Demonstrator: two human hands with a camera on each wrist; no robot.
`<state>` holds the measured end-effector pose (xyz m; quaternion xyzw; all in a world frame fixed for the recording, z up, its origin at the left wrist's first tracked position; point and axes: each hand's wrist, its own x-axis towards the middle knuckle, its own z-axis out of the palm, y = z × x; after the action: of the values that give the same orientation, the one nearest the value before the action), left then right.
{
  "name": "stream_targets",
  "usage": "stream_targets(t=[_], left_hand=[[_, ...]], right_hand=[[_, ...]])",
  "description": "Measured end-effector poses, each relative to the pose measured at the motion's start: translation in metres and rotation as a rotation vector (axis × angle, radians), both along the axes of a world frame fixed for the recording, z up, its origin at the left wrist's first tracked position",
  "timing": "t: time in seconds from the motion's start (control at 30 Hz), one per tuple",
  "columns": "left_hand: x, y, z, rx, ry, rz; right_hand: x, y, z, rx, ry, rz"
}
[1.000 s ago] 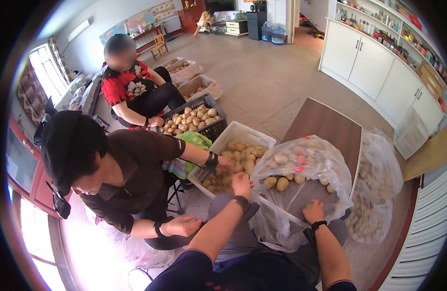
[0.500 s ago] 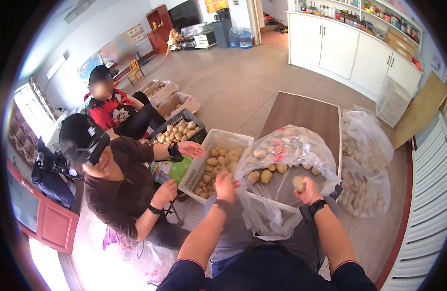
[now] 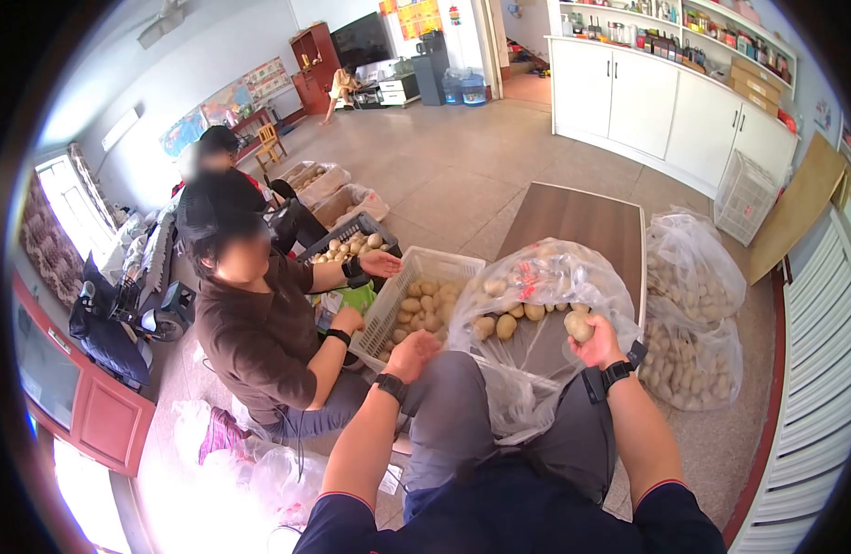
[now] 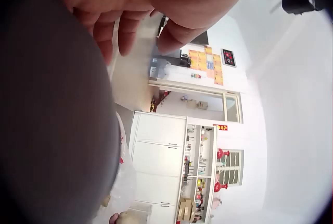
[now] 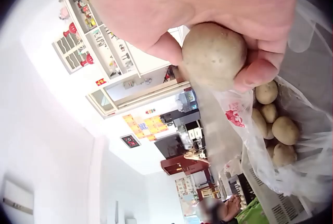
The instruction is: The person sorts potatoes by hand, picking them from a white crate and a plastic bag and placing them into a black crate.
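The potato (image 3: 579,325) is pinched between thumb and fingers of the right hand (image 3: 599,346), near the plastic bag (image 3: 513,402). Left hand (image 3: 414,355): empty, fingers loose. Judged firm, fairly light, bruisable; grip around its widest part.

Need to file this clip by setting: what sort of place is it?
Probably a room in a home, doubling as a potato-handling space: there are white cabinets under crowded shelves, a television, and potatoes in a crate.
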<state>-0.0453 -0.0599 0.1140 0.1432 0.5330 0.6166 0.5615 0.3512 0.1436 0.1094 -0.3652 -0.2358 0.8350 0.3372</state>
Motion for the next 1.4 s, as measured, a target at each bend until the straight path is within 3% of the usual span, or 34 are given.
stream_targets(t=[0.1, 0.17, 0.4, 0.7, 1.4], left_hand=[[0.007, -0.005, 0.001, 0.036, -0.029, -0.087], [0.02, -0.001, 0.03, 0.054, -0.089, -0.201], [0.072, 0.041, 0.099, 0.135, -0.189, -0.246], [0.154, 0.089, 0.109, 0.093, -0.123, -0.341], [0.201, 0.104, 0.096, -0.028, -0.102, -0.261]], right_hand=[[0.005, 0.001, -0.004, -0.033, 0.081, -0.005], [0.008, 0.0, -0.002, -0.038, 0.093, -0.004], [0.015, -0.011, 0.013, -0.012, 0.109, 0.011], [0.017, -0.008, 0.007, -0.066, 0.194, 0.039], [0.025, -0.006, 0.002, -0.052, 0.191, 0.096]])
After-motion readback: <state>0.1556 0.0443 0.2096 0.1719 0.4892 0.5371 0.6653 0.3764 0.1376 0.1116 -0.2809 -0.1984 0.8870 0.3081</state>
